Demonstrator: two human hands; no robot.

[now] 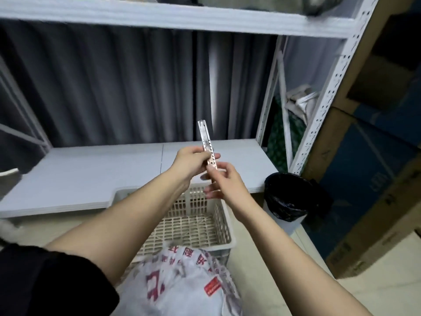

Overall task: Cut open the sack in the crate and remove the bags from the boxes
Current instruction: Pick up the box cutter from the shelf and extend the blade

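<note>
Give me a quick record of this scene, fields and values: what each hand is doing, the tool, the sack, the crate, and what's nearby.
left hand: grips the utility knife
right hand: pinches the knife's lower end
utility knife: held upright over the crate
sack: white, red print, uncut, in the crate's near end
crate: white lattice plastic, on the floor
bin: black-lined, right of the crate

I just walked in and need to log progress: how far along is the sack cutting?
Nothing is cut yet. The sack lies whole in the crate. Both hands, left and right, hold a knife upright above it. Left: slitting the sack and emptying the boxes, of which none are seen open.
</note>
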